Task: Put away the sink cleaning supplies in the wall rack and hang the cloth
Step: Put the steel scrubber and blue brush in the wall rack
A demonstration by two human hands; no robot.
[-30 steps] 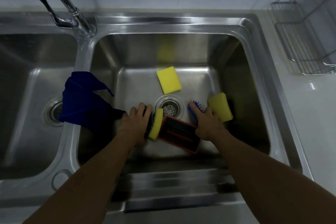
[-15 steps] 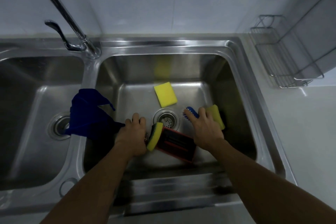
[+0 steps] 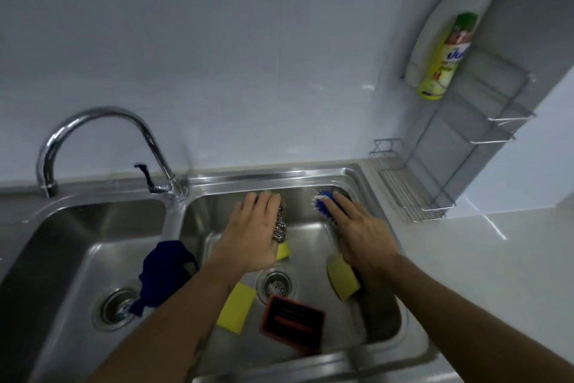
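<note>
My left hand [image 3: 251, 233] is raised over the right sink basin and holds a steel wool scourer [image 3: 279, 222]. My right hand [image 3: 357, 227] grips a blue brush [image 3: 323, 204] beside it. Down in the basin lie a yellow sponge [image 3: 237, 308], a second yellow sponge [image 3: 341, 277], a third yellow sponge [image 3: 282, 250] partly hidden under my left hand, and a red and black scrubber [image 3: 293, 322]. A dark blue cloth [image 3: 163, 274] hangs over the divider between the basins. The wire wall rack [image 3: 484, 121] is at the right.
A detergent bottle [image 3: 447, 44] stands in the rack's upper shelf. The rack's lowest basket [image 3: 410, 193] sits close to the white countertop [image 3: 497, 258]. A chrome tap [image 3: 102, 134] arches over the left basin. A drain strainer [image 3: 275, 286] is in the right basin's floor.
Both hands have lifted from the basin floor, the left with the scourer and the right with the brush. The view has tilted up, showing the wall rack and bottle.
</note>
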